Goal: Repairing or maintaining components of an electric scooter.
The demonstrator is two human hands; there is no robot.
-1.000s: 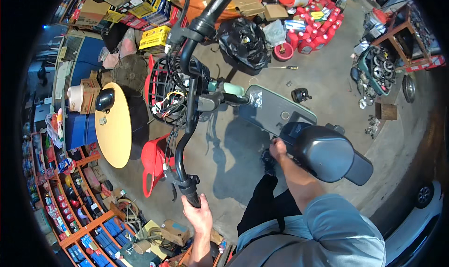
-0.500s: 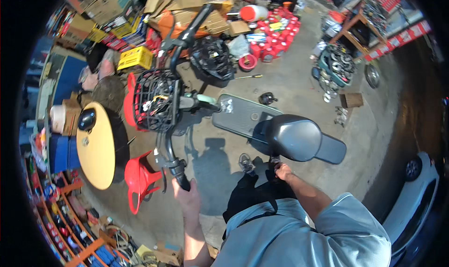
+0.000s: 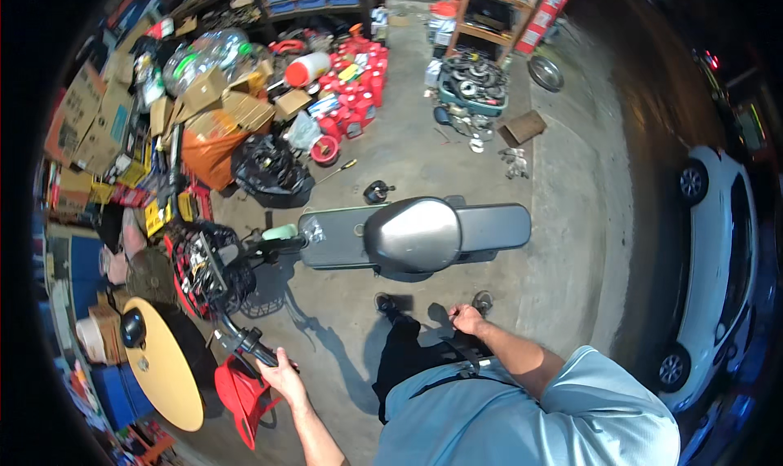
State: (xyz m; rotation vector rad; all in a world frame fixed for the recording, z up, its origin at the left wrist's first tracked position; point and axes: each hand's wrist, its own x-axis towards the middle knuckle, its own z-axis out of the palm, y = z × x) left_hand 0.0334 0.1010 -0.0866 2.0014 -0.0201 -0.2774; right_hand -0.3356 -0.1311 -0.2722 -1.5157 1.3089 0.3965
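An electric scooter stands in front of me, with a grey footboard [image 3: 334, 236], a padded black seat [image 3: 413, 234] and a flat rear rack [image 3: 495, 226]. At its left end, a black wire basket [image 3: 214, 270] holds loose wires and small parts. My left hand [image 3: 281, 373] is closed round the near handlebar grip [image 3: 258, 350]. In front of my waist, my right hand [image 3: 467, 319] is closed, apart from the scooter; whatever its fingers hold, if anything, is too small to make out. A clear plastic packet [image 3: 312, 231] lies on the footboard.
A red plastic chair [image 3: 239, 397] and an oval yellow table [image 3: 167, 368] with a black helmet stand at the left. Beyond the scooter are a black bag [image 3: 269, 171], red bottles [image 3: 359, 87], a screwdriver [image 3: 337, 171] and a parts bin [image 3: 473, 91]. A white car [image 3: 718, 262] is at the right.
My view has swung right, so the scene sits further left. The handlebar and basket have turned. My right hand has come away from beside the seat; my left hand still grips the handlebar.
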